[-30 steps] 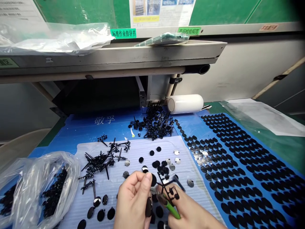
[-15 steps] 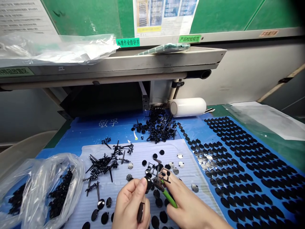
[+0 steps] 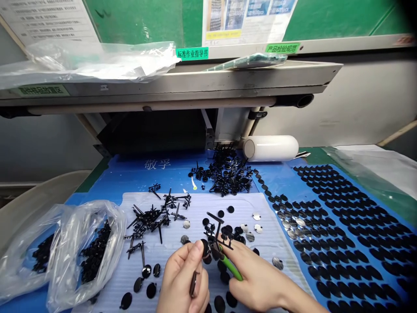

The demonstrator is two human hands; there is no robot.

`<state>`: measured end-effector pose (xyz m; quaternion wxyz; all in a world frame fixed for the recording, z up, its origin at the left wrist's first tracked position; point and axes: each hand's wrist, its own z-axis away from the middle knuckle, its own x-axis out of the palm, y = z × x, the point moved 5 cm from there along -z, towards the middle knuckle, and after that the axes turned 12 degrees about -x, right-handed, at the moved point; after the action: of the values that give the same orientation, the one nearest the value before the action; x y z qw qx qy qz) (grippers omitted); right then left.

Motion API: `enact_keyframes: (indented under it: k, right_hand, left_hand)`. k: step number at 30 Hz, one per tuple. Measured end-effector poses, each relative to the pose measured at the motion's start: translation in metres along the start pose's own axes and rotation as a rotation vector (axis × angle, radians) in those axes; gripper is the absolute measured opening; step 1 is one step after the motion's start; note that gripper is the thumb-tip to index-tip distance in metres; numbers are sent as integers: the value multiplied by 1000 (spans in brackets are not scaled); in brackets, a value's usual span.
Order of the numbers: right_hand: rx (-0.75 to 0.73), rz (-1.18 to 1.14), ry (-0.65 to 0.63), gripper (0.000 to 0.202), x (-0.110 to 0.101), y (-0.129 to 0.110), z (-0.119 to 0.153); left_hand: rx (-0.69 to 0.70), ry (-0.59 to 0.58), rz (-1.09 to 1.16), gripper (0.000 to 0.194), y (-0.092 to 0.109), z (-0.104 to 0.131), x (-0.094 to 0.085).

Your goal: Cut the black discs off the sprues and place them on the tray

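1. The key relation: the disc (image 3: pixel 205 248) sits at the fingertips of the left hand (image 3: pixel 187 278), low in the middle of the frame, with the cutter (image 3: pixel 232 266) meeting it from the right. The cutter's jaws lie right at the disc's edge — whether they are parted or closed is too small to tell.

2. The sprue (image 3: pixel 215 217) rises from that same spot toward the top of the frame; its upper bar slants down to the right, and a branch reaches over the knuckles of the right hand (image 3: pixel 257 276). The right hand looks nearer to the sprue, the left to the disc. Whether disc and sprue are joined is hidden.

3. The left hand pinches the disc between thumb and forefinger, its other fingers curled round a second disc (image 3: pixel 193 284). The right hand is wrapped about the cutter's green handles, which run down to the right.

4. Around them, loose discs (image 3: pixel 151 290) dot the sheet (image 3: pixel 270 243) beneath both hands, crowding close. A pile of sprues (image 3: pixel 150 218) lies left of centre, the bag (image 3: pixel 58 256) at lower left, a heap (image 3: pixel 231 171) above centre — all apart from the hands. Rows of discs (image 3: pixel 355 208) fill the right side.
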<state>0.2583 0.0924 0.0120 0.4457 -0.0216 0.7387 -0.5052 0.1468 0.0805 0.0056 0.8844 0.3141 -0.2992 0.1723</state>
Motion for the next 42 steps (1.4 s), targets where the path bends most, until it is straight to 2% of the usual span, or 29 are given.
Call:
enact_keyframes:
  k: [4, 7, 10, 14, 17, 20, 23, 26, 29, 32, 36, 39, 42]
  right_hand:
    - [25, 97, -46, 39, 9, 4, -12]
    - [-19, 166, -90, 32, 16, 1, -28]
    - [-89, 233, -190, 26, 25, -3, -55]
    - [-150, 274, -290, 22, 31, -7, -105]
    - [-156, 273, -287, 21, 21, -2, -139]
    - [-114, 232, -286, 18, -4, 11, -146]
    - [-25, 153, -219, 16, -40, 26, -122]
    - [66, 61, -74, 18, -75, 39, -82]
    - [145, -18, 52, 22, -96, 50, -39]
    - [210, -75, 120, 23, -103, 57, 2]
    - [289, -143, 206, 20, -105, 62, 49]
    - [391, -211, 318, 15, -104, 70, 79]
    - [456, -244, 427, 19, -99, 78, 98]
  left_hand:
    - [45, 53, 76, 40, 6, 3, -10]
    - [94, 115, 139, 41, 15, 8, -21]
    - [168, 187, 249, 38, 28, 12, -41]
    - [273, 293, 340, 35, 48, 13, -77]
    - [352, 360, 225, 24, 60, 13, -92]
    - [361, 452, -68, 25, 65, 9, -89]
    - [379, 540, -682, 33, 69, -5, -64]
    - [446, 503, -1189, 33, 66, -38, -28]
    - [490, 464, -1415, 29, 59, -80, 0]
    - [458, 505, -1620, 23, 48, -113, 16]
    - [407, 570, -1805, 26, 42, -127, 22]
    - [387, 610, -1883, 27, 59, -125, 23]
    - [383, 663, -1913, 26, 97, -130, 26]
